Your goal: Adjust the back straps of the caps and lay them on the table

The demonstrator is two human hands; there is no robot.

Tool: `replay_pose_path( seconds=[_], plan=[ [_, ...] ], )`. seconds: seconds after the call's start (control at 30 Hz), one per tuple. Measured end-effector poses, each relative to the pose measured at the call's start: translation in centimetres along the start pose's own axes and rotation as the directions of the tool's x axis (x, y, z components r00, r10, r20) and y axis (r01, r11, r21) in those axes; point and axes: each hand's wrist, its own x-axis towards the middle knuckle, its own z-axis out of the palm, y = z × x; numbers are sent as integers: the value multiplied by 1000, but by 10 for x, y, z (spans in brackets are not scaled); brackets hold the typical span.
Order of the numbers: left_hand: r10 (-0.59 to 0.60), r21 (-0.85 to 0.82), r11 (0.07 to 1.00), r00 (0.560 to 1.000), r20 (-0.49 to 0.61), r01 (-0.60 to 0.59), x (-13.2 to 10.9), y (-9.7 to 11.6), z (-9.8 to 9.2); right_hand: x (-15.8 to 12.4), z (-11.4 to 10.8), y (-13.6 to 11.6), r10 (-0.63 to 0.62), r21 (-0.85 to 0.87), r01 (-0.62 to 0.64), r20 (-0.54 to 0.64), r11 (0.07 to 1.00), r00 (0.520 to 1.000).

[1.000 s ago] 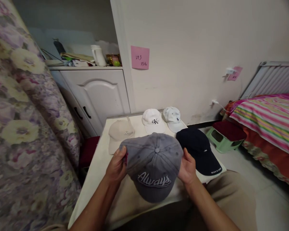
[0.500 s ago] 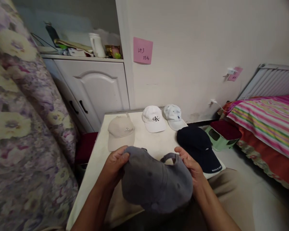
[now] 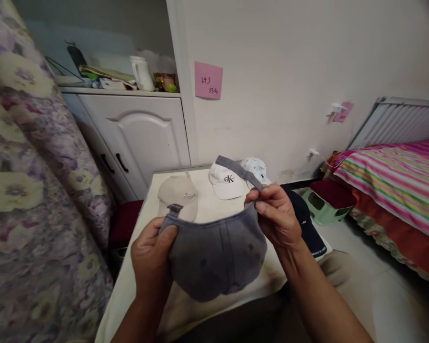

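L hand (image 3: 152,257) pinches gray cap (image 3: 210,252), R hand (image 3: 280,216) its strap (image 3: 238,170) (white jug (image 3: 143,75) behind, contents hidden).

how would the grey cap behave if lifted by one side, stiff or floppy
The grey cap would probably flop, since it looks like seamed cloth. It seems light: the left hand and right hand pinch its edges. Its strap may be springy, its loose end sticking out fairly straight.

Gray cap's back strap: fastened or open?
Open. The strap extends free from the right hand, apart from the buckle at the left hand.
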Motion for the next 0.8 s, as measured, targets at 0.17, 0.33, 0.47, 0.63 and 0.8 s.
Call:
replay_pose_path(
  seconds=[0.17,0.33,0.47,0.63,0.8],
  plan=[
    [529,256,831,844,-92,-493,3,-21,-7,-14,-2,-2,-79,-7,82,208,997,975],
    [190,317,867,842,504,-385,4,-16,-1,-54,-35,5,200,-62,-191,214,980,956],
    [-92,331,922,713,695,-203,-2,-3,10,-73,-49,4,288,-92,-277,141,957,947],
    [-216,304,952,617,757,-40,-16,0,13,-76,-50,-5,288,-156,-274,76,949,955],
    [-254,328,945,625,738,-4,-24,-6,17,-78,-44,-12,303,-254,-305,-48,918,952]
  ],
)
